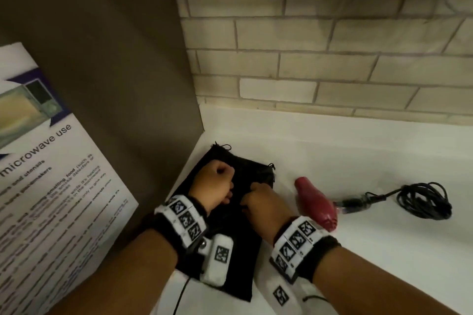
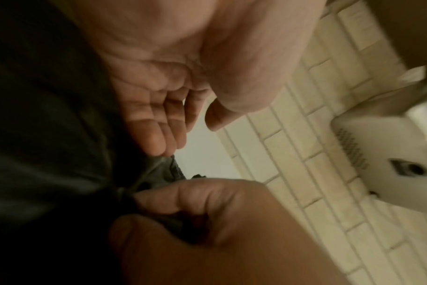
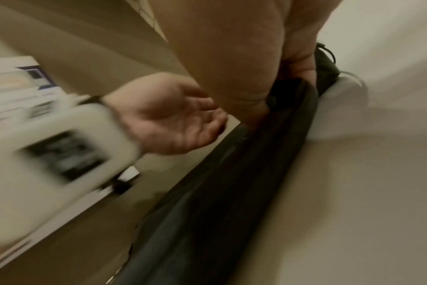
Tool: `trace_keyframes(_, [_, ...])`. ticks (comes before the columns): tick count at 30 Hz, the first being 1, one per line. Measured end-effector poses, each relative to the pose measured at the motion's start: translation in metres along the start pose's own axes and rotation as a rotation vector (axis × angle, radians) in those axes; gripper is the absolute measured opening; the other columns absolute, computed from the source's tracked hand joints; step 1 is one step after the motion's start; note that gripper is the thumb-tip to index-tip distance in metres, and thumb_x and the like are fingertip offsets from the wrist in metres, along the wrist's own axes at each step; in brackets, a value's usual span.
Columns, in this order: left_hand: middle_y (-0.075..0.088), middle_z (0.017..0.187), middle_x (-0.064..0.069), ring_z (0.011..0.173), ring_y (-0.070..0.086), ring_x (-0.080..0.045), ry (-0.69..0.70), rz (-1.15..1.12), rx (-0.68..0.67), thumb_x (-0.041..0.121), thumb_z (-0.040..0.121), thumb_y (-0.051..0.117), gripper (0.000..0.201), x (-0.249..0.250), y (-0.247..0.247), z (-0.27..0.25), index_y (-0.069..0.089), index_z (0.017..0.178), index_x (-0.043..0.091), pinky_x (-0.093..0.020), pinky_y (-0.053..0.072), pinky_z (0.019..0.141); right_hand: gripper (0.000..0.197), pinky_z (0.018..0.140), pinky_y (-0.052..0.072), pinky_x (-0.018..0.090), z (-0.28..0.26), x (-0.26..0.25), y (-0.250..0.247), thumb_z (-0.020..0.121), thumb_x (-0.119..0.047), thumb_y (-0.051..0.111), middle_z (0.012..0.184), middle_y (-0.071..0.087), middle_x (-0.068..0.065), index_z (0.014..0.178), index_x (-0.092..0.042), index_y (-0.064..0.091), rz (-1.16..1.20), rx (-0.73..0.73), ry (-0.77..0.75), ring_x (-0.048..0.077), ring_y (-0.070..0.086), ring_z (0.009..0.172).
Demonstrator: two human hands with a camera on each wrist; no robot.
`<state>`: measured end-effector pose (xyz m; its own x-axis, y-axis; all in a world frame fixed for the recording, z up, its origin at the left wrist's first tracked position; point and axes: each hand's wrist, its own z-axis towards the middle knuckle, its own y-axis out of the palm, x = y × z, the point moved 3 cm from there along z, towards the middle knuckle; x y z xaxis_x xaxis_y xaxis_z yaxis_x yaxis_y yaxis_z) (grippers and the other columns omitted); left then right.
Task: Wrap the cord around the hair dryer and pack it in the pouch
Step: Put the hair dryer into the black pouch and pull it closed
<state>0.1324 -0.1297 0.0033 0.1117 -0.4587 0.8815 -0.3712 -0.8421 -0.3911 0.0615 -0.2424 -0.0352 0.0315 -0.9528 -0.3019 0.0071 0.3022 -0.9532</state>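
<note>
On the counter (image 1: 332, 161), the right hand (image 1: 266, 202) pinches the black pouch (image 1: 230, 250); the left hand (image 1: 215, 184), fingers loosely spread, touches it. Hair dryer (image 1: 316, 203) and cord (image 1: 425, 199) lie beside.

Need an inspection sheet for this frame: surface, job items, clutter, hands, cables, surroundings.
Surface: white counter, lit, bare to the right.
Job's things: black pouch lies flat in the corner; red hair dryer lies beside it, outside; cord heaped loose, not wrapped round the dryer.
Clutter: nothing seen.
Hands: left hand over the pouch, fingers relaxed, gripping nothing; right hand pinches pouch fabric near its mouth.
Cables: thin leads from the wrist cameras trail on the counter.
Surroundings: tile wall behind; brown panel with microwave notice on the left.
</note>
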Motion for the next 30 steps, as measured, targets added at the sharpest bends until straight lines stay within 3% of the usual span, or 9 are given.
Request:
trace_keyframes(4, [0.070, 0.087, -0.015, 0.066, 0.066, -0.029, -0.249, 0.072, -0.082, 0.059, 0.091, 0.048, 0.060, -0.001, 0.028, 0.037, 0.064, 0.104, 0.002, -0.033, 0.056, 0.056, 0.016, 0.071, 0.048, 0.039, -0.015, -0.014, 0.007, 0.083, -0.001, 0.054, 0.093, 0.064, 0.022, 0.084, 0.000, 0.070, 0.007, -0.080, -0.125, 0.038, 0.060, 0.085])
trace_keyframes(9, [0.067, 0.121, -0.017, 0.109, 0.065, -0.037, -0.184, 0.645, -0.048, 0.078, 0.068, 0.053, 0.096, -0.023, 0.037, 0.071, 0.059, 0.129, 0.005, -0.043, 0.052, 0.094, 0.017, 0.072, 0.053, 0.040, -0.023, -0.008, -0.007, 0.083, -0.005, 0.058, 0.089, 0.070, 0.016, 0.087, -0.001, 0.073, 0.147, -0.215, -0.245, 0.031, 0.064, 0.079])
trace_keyframes(13, [0.069, 0.113, -0.015, 0.104, 0.065, -0.035, -0.008, 0.763, -0.117, 0.042, 0.088, 0.051, 0.047, -0.015, 0.037, 0.069, 0.067, 0.111, 0.004, -0.035, 0.049, 0.083, 0.035, 0.091, 0.053, 0.032, -0.021, 0.009, -0.049, 0.083, -0.005, 0.055, 0.106, 0.074, -0.001, 0.107, -0.020, 0.075, 0.334, -0.276, -0.166, 0.015, 0.067, 0.097])
trace_keyframes(16, [0.065, 0.076, -0.011, 0.071, 0.065, -0.030, 0.129, 0.509, -0.185, 0.035, 0.087, 0.054, 0.027, 0.005, 0.035, 0.037, 0.062, 0.075, 0.013, -0.038, 0.048, 0.063, 0.032, 0.085, 0.051, 0.028, -0.010, 0.033, -0.082, 0.083, -0.006, 0.058, 0.102, 0.067, -0.002, 0.096, -0.030, 0.076, 0.455, 0.083, 0.027, 0.012, 0.065, 0.092])
trace_keyframes(18, [0.055, 0.067, -0.010, 0.063, 0.062, -0.030, 0.217, 0.381, -0.213, 0.035, 0.080, 0.053, 0.025, 0.020, 0.033, 0.010, 0.050, 0.066, 0.014, -0.050, 0.054, 0.067, 0.021, 0.078, 0.045, 0.022, -0.006, 0.044, -0.099, 0.085, -0.009, 0.062, 0.098, 0.059, -0.002, 0.087, -0.027, 0.073, 0.489, 0.314, 0.105, 0.003, 0.059, 0.087])
trace_keyframes(20, [0.054, 0.067, -0.012, 0.064, 0.061, -0.027, 0.301, 0.280, -0.237, 0.032, 0.075, 0.052, 0.026, 0.030, 0.028, -0.011, 0.049, 0.067, 0.008, -0.052, 0.056, 0.072, 0.014, 0.080, 0.043, 0.018, -0.003, 0.048, -0.112, 0.085, -0.007, 0.067, 0.094, 0.060, -0.010, 0.086, -0.019, 0.074, 0.575, 0.271, 0.095, -0.014, 0.055, 0.087])
trace_keyframes(22, [0.058, 0.069, -0.013, 0.068, 0.063, -0.027, 0.360, 0.213, -0.244, 0.026, 0.075, 0.053, 0.021, 0.043, 0.021, -0.028, 0.055, 0.074, 0.004, -0.047, 0.056, 0.069, 0.018, 0.090, 0.037, 0.007, -0.007, 0.043, -0.120, 0.083, 0.000, 0.068, 0.108, 0.061, -0.012, 0.089, -0.015, 0.075, 0.663, 0.050, 0.013, -0.025, 0.049, 0.097])
trace_keyframes(25, [0.053, 0.072, -0.012, 0.067, 0.058, -0.022, 0.413, 0.046, -0.262, 0.007, 0.079, 0.051, 0.011, 0.062, 0.008, -0.050, 0.053, 0.079, -0.004, -0.033, 0.053, 0.060, 0.029, 0.107, 0.030, 0.015, -0.017, 0.036, -0.127, 0.079, 0.001, 0.069, 0.141, 0.049, -0.011, 0.079, -0.028, 0.072, 0.661, -0.057, -0.084, -0.004, 0.045, 0.129])
trace_keyframes(30, [0.056, 0.071, -0.008, 0.060, 0.053, -0.018, 0.507, 0.017, -0.183, 0.002, 0.076, 0.048, 0.020, 0.089, -0.023, -0.075, 0.053, 0.086, 0.019, -0.036, 0.048, 0.053, 0.024, 0.077, 0.043, 0.016, -0.031, 0.015, -0.147, 0.085, -0.006, 0.063, 0.093, 0.064, -0.014, 0.089, -0.024, 0.078, 0.281, -0.002, -0.190, 0.002, 0.061, 0.083])
